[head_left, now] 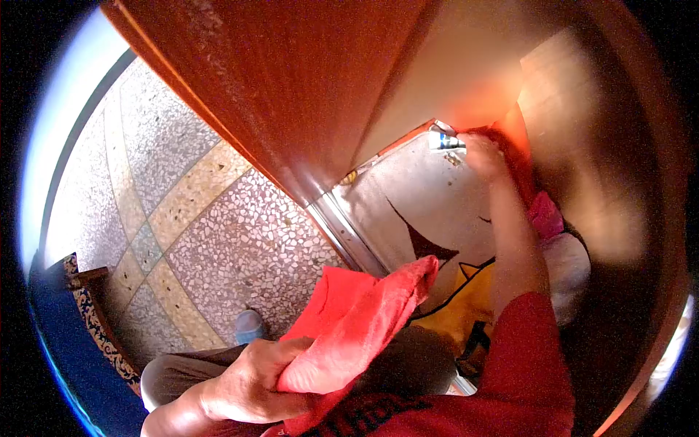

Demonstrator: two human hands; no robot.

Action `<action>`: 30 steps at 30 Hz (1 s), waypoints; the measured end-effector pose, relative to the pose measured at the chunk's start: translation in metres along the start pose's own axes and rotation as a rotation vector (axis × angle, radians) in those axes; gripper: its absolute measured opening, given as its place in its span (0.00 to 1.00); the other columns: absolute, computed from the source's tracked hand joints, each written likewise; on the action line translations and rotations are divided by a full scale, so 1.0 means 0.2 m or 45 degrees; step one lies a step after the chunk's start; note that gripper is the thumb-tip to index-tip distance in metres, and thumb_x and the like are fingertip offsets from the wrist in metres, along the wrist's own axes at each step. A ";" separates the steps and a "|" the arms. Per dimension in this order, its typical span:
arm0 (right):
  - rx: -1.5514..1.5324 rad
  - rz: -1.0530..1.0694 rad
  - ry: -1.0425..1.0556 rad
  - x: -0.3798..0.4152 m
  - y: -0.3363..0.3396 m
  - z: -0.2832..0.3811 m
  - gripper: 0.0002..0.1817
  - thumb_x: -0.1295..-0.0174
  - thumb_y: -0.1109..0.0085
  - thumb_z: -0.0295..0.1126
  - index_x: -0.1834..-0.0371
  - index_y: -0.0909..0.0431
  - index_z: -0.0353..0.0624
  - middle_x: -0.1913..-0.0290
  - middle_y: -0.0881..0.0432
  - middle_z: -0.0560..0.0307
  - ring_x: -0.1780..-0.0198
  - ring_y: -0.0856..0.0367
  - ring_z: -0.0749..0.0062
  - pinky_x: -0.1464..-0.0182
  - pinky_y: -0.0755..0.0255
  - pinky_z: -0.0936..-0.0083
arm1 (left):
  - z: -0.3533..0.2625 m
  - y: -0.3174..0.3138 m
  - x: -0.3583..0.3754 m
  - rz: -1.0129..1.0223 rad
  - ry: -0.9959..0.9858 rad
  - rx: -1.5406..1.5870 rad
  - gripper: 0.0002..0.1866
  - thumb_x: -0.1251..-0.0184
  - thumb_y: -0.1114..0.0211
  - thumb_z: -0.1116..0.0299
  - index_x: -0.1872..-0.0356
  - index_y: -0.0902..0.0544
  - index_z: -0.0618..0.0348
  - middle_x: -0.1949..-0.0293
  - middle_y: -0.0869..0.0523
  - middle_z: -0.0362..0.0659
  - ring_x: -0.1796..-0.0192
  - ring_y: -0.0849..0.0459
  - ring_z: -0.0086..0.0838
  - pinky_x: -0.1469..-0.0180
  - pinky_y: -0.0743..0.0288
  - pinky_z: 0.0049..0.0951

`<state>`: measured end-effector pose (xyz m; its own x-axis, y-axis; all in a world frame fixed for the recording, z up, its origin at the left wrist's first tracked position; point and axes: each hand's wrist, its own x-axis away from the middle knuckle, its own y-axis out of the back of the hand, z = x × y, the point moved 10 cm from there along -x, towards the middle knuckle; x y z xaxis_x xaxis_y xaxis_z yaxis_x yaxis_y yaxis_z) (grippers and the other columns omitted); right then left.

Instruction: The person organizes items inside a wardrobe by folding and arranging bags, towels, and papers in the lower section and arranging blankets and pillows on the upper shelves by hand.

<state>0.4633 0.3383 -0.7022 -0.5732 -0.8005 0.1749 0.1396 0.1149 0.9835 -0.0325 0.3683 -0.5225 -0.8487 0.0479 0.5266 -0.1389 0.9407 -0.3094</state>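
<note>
Two hands: both in use, one low and near, one reaching far into a cupboard.
Floor (218,240): speckled terrazzo with pale bands, left of and beyond the left hand; a blue-toed foot (250,325) stands just beyond that hand.
Left hand (244,382): closed around a red cloth (357,320), fingers wrapped over its lower bunched end, so the rest lies loose up and to the right.
Cloth hold: apparently gathered in the fist to keep it off the floor and out of the other arm's way.
Door (291,80): brown wood, swung open above the left hand, leaving the cupboard mouth clear.
Cupboard base (415,197): pale lining with dark markings, between the two hands; a yellow item (470,291) lies beside the right forearm.
Right hand (482,156): stretched to the back corner, fingers curled on red fabric (510,142) there; how firmly it grips, cannot tell.
Small can (445,140): white and blue, just left of the right hand, touching or nearly so.
Pink cloth (545,215): right of the right forearm, over a whitish bundle (571,266), piled against the cupboard's side.
</note>
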 end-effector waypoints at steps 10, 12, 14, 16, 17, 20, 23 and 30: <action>0.406 0.007 -0.033 -0.09 0.15 0.17 0.16 0.37 0.58 0.41 0.56 0.20 0.52 0.48 0.20 0.51 0.43 0.24 0.58 0.44 0.39 0.56 | -0.02 0.00 -0.02 -0.020 0.048 -0.057 0.27 0.53 0.30 0.76 0.47 0.25 0.66 0.58 0.15 0.47 0.53 0.18 0.25 0.51 0.26 0.26; 0.526 0.133 -0.001 -0.05 0.20 0.18 0.15 0.39 0.56 0.40 0.59 0.19 0.52 0.50 0.19 0.51 0.45 0.23 0.59 0.45 0.38 0.58 | -0.01 0.00 -0.02 0.020 -0.016 -0.105 0.27 0.53 0.31 0.76 0.46 0.25 0.66 0.58 0.15 0.47 0.53 0.18 0.25 0.50 0.26 0.26; 0.663 0.164 -0.009 -0.03 0.26 0.18 0.14 0.41 0.54 0.39 0.64 0.17 0.52 0.55 0.17 0.52 0.47 0.21 0.60 0.47 0.37 0.59 | -0.04 -0.02 -0.02 0.059 -0.098 -0.146 0.28 0.53 0.31 0.76 0.46 0.25 0.66 0.58 0.15 0.47 0.53 0.17 0.26 0.50 0.26 0.27; 0.657 0.040 -0.054 -0.05 0.32 0.17 0.13 0.41 0.53 0.38 0.65 0.16 0.53 0.57 0.16 0.53 0.48 0.21 0.61 0.47 0.37 0.58 | -0.04 -0.01 -0.02 0.033 -0.104 -0.136 0.27 0.53 0.31 0.76 0.46 0.25 0.66 0.58 0.15 0.47 0.53 0.17 0.26 0.50 0.26 0.27; 0.638 0.011 -0.062 -0.07 0.31 0.17 0.13 0.41 0.54 0.37 0.65 0.16 0.53 0.57 0.16 0.54 0.48 0.21 0.61 0.48 0.37 0.58 | -0.04 -0.02 -0.02 0.033 -0.105 -0.137 0.27 0.53 0.31 0.76 0.46 0.25 0.66 0.58 0.15 0.47 0.53 0.17 0.26 0.50 0.26 0.27; 0.686 -0.028 -0.005 -0.15 0.15 0.20 0.13 0.40 0.55 0.34 0.65 0.16 0.54 0.57 0.16 0.54 0.48 0.21 0.62 0.48 0.37 0.59 | 0.01 0.00 -0.01 -0.018 -0.040 -0.019 0.27 0.54 0.31 0.76 0.47 0.25 0.65 0.59 0.15 0.47 0.54 0.17 0.26 0.50 0.26 0.27; 0.723 0.086 -0.035 -0.08 0.17 0.16 0.14 0.40 0.56 0.33 0.63 0.17 0.55 0.56 0.16 0.53 0.48 0.21 0.63 0.47 0.37 0.60 | -0.01 0.00 0.00 0.031 -0.081 -0.129 0.27 0.53 0.31 0.76 0.47 0.24 0.65 0.59 0.15 0.47 0.54 0.17 0.26 0.50 0.26 0.26; 0.071 0.067 -0.232 0.10 0.25 0.03 0.17 0.34 0.61 0.38 0.56 0.20 0.50 0.49 0.20 0.46 0.44 0.25 0.52 0.40 0.39 0.56 | -0.03 0.00 0.01 -0.019 0.003 -0.024 0.25 0.53 0.31 0.77 0.49 0.23 0.65 0.59 0.15 0.45 0.54 0.18 0.25 0.51 0.26 0.26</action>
<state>0.4536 0.3324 -0.6498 -0.7038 -0.6734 0.2262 0.1310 0.1899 0.9730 -0.0320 0.3698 -0.5162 -0.8453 0.0345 0.5331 -0.1419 0.9476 -0.2863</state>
